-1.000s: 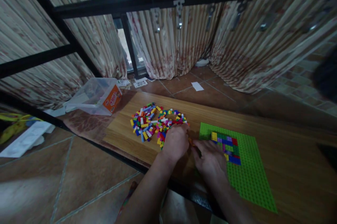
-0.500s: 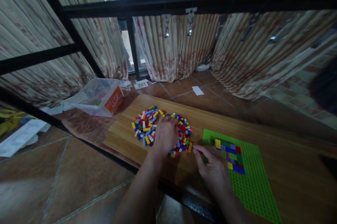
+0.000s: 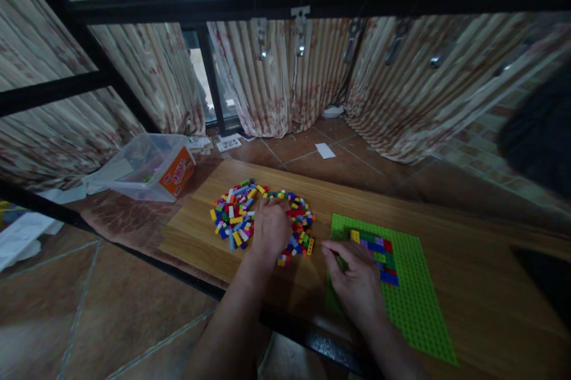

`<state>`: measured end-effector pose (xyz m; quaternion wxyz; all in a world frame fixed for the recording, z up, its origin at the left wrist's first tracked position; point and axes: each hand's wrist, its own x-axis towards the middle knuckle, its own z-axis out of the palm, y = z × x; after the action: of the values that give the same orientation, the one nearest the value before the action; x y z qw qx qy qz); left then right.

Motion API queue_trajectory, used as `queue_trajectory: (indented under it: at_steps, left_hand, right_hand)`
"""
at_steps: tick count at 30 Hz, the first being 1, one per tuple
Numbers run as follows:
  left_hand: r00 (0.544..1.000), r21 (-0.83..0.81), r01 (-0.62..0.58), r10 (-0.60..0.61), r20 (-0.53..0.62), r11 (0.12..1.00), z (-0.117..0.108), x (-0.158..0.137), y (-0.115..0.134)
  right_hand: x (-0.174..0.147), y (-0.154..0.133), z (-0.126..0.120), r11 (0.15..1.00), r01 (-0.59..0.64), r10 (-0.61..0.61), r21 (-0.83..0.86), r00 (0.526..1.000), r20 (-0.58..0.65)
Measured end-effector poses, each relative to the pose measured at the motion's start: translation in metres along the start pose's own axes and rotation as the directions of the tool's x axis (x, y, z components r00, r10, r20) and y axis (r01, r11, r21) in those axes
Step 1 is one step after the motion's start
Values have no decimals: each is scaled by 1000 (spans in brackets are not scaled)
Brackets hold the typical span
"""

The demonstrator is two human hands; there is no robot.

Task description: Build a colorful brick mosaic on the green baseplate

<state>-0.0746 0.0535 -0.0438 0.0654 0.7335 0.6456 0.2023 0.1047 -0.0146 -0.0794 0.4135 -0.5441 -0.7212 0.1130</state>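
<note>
My left hand reaches palm down into a pile of small coloured bricks. Its fingertips are bent down behind the knuckles and hidden. To the right, my right hand is held over the left edge of a green baseplate, thumb and forefinger pinched together; anything between them is too small to make out. A yellow brick with a row of dark dots lies at the pile's right edge, just left of those fingertips. On the baseplate, beyond my right hand, sits a patch of joined bricks in several colours, partly covered by the hand.
The wooden board carries the pile and baseplate. A clear plastic box with an orange label stands past its left end. A black metal bar runs along the near edge. White paper lies on the tiled floor behind, before striped curtains.
The whole view has shifted, so things appear further left. My right fingertips are slightly farther from the yellow brick. My left hand stays in the pile.
</note>
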Motion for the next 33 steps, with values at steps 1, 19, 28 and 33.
queue_trajectory:
  at_steps: [1, 19, 28, 33]
  left_hand:
    - [999, -30, -41, 41, -16, 999, -2, 0, -1]
    - [917, -420, -338, 395, 53, 842, 22, -33, 81]
    - [937, -536, -278, 348, 30, 797, 34, -34, 100]
    - [919, -484, -322, 391, 46, 814, 38, -35, 100]
  right_hand:
    - [1, -1, -2, 1000, -16, 16, 10, 1000, -15]
    - [0, 49, -88, 857, -380, 321, 348, 922, 216]
    - [-4, 56, -98, 891, -352, 303, 288, 931, 203]
    - [-6, 61, -99, 874, -404, 338, 270, 905, 259]
